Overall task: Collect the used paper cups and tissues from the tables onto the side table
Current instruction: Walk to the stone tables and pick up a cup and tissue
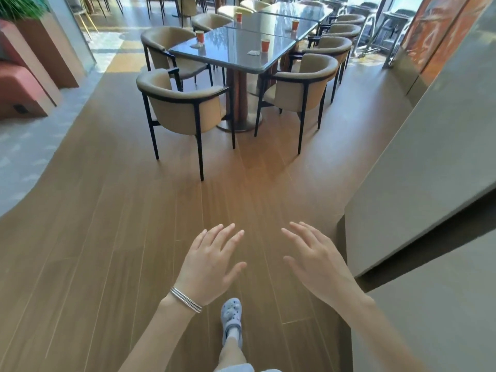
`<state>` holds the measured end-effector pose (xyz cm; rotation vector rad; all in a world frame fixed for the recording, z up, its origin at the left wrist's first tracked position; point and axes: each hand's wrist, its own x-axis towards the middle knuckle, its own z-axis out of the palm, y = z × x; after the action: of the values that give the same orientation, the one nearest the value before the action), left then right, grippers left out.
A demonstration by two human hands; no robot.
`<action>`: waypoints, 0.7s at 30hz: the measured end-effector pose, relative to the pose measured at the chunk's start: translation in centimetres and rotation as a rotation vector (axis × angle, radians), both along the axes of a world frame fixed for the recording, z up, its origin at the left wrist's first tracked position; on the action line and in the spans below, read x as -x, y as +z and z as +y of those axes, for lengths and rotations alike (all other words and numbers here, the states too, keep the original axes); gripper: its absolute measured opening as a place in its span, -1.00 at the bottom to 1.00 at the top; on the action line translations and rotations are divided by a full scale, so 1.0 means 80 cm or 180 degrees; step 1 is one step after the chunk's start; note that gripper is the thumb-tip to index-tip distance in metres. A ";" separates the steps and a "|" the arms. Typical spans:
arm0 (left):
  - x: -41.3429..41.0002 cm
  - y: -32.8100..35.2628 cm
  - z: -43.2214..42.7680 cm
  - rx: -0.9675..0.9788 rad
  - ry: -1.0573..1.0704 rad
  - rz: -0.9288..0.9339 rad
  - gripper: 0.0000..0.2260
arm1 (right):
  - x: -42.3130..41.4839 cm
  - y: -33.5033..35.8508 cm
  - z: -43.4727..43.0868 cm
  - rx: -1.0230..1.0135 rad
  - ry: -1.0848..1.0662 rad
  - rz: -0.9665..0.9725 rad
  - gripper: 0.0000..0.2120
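Left hand (212, 260), right hand (314, 260): fingers spread, nothing held, over wood floor.
Orange paper cups straight ahead, well apart from both hands, on dark glossy table (243, 64).
Near-left cup (200, 36) by left edge, left tissue (197, 45) just beside it.
Near-right cup (265, 45) toward right edge, right tissue (253, 52) beside it.
Cups upright, long axis vertical.
I judge left hand nearer near-left cup, right hand nearer near-right cup.
Far-left cup (238, 16) and far-right cup (295, 24) on table behind.
No writing I can read.
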<state>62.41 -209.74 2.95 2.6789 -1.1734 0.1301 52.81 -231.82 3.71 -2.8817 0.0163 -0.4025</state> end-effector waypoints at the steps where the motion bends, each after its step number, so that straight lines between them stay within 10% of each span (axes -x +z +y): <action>1: -0.024 -0.001 -0.006 0.0014 -0.0013 -0.0010 -0.48 | -0.021 -0.001 -0.008 0.0004 -0.0018 0.0012 -0.49; 21: -0.458 0.041 -0.187 0.0199 -0.0200 -0.0153 -0.48 | -0.430 0.023 -0.173 -0.0092 -0.0257 -0.0210 -0.48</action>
<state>99.02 -224.68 6.20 2.5956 -1.2448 0.2185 87.19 -245.68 5.52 -2.8444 0.1266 -0.5076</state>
